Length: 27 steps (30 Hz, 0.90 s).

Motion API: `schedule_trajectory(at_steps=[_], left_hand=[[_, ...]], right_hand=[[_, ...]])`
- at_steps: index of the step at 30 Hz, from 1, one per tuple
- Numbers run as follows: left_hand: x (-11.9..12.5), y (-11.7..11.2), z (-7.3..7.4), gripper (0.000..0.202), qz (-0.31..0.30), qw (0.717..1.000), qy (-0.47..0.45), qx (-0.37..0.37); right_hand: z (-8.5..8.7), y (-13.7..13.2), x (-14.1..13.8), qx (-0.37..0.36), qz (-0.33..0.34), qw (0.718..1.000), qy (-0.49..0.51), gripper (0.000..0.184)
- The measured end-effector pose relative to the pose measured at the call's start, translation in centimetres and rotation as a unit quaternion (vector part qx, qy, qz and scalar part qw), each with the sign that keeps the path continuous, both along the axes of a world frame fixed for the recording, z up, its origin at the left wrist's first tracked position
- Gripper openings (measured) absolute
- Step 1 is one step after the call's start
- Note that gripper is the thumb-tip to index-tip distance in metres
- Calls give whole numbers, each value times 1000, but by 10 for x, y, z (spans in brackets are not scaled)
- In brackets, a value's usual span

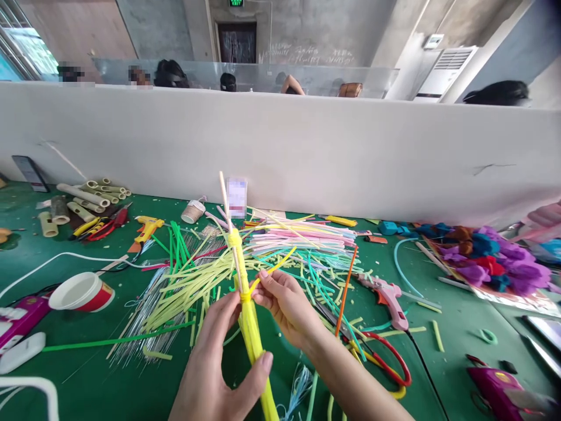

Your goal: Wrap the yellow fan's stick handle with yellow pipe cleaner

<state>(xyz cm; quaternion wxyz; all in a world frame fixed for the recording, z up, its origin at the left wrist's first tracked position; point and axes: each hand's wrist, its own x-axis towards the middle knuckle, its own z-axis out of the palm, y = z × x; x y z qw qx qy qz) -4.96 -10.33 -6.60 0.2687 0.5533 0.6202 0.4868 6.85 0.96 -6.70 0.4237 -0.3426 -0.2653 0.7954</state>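
Note:
A bundle of yellow pipe cleaners (250, 334) runs up from the bottom edge, with a pale thin stick (224, 199) rising from its wrapped top. My left hand (214, 362) holds this bundle, fingertips at its left side and thumb lying over its lower part. Between the thumb and fingers of my right hand (284, 301) is pinched a yellow pipe cleaner (283, 260), its free end pointing up and right. The strip goes round the bundle where my fingertips meet. Behind lie loose pale yellow pipe cleaners (188, 286).
Scissors (390, 362) with red and yellow handles lie right of my right forearm, near a pink glue gun (388, 295). A yellow glue gun (146, 231), paper cup (83, 292) and bamboo pieces (90, 199) sit left. A phone (237, 197) leans against the white partition (280, 146).

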Motion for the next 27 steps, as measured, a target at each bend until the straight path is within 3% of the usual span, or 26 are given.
schedule_trajectory(at_steps=[4,9,13,19,24,27], left_hand=[[-14,12,3,52,15,998,-42,-48],[-24,46,7,36,-33,995,-73,-54],[-13,63,7,28,30,998,-63,-10],[-7,64,-3,24,39,999,-5,36],[-9,62,-6,17,7,998,24,60],[-9,62,-6,11,-15,995,47,84]], right_hand=[[4,-4,-8,49,-47,998,-18,43],[4,-9,-6,174,-119,974,-84,39],[1,-9,1,224,-127,960,-115,34],[1,-6,12,264,-107,950,-129,30],[6,4,24,295,-69,932,-199,29],[9,11,30,326,-88,893,-298,26]])
